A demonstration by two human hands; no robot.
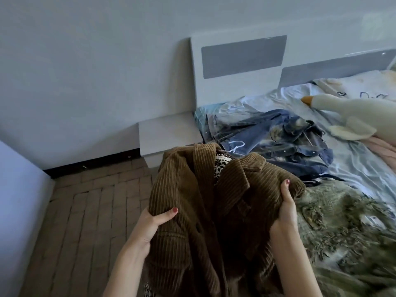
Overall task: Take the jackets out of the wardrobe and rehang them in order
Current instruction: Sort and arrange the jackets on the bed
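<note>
Low in the centre of the frame the brown corduroy jacket hangs between both hands, collar uppermost and pointing toward the top of the frame, its body falling away toward the lower edge, so its long axis runs roughly up and down in the picture. The left hand grips the shoulder on the left side, thumb curled over the front of the cloth; the right hand grips the opposite shoulder, thumb laid up along the fabric. A leopard-print lining shows inside the open collar; no hanger can be made out in it.

The bed lies to the right of the jacket and slightly above it in the frame. On it, in the centre right, the denim jackets are heaped with a white hanger on top, just beyond the corduroy collar. A fuzzy green garment or blanket spreads across the lower right, touching or nearly touching the right-hand shoulder of the corduroy; which, I cannot tell.

Judging from this, the jacket is headed for the bed pile: the right hand is nearer to it, so the cloth would swing rightward, with the left hand carrying its shoulder across. The wardrobe is not in view
</note>
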